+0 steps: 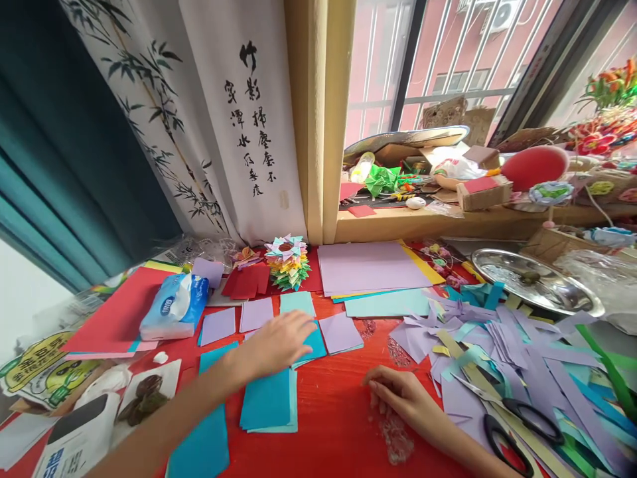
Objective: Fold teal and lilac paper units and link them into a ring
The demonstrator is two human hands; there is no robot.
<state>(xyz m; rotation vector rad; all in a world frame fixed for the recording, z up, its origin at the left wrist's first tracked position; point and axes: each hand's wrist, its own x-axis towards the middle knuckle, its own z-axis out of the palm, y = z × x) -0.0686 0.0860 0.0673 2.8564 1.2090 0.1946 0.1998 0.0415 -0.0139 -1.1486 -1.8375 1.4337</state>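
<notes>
My left hand (283, 335) reaches over small stacked paper squares, its fingers stretched out and nothing visible in them. Under and beside its fingertips lies a blue square stack (314, 344); whether they touch is hard to tell. A lilac square stack (341, 332) sits to its right, with more lilac squares (257, 313) and a pale aqua square (297, 303) behind. Blue paper rectangles (269, 401) lie below the wrist. My right hand (401, 393) rests on the red tabletop (328, 425), fingers curled together, apparently holding nothing. Black-handled scissors (502, 403) lie open to its right.
Lilac, blue and green paper strips (497, 352) heap at right, near a metal tray (572, 302). Large lilac sheets (363, 267) and a folded-paper ornament (288, 264) stand at the back. A blue tissue pack (175, 307) rests on red paper at left.
</notes>
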